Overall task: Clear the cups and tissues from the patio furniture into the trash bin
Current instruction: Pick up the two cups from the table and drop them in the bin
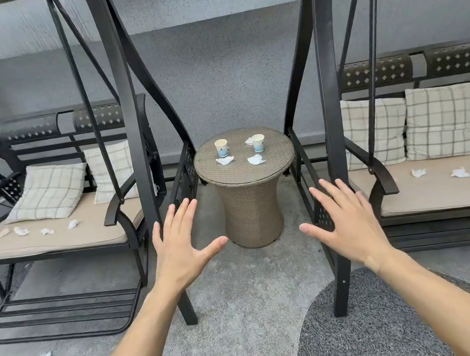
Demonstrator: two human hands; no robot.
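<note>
Both hands are spread flat with fingers straight and hold nothing: the left hand (178, 245) and the right hand (347, 221) hover palm-down above the floor. Beyond and between them stands a wicker table (245, 173). On its top stand two upright paper cups, left cup (221, 148) and right cup (258, 143); their contents cannot be seen. Crumpled tissues (256, 159) lie beside the cups, well apart from both hands. More tissues dot the left swing cushion (52, 237) and the right swing cushion (445, 190).
</note>
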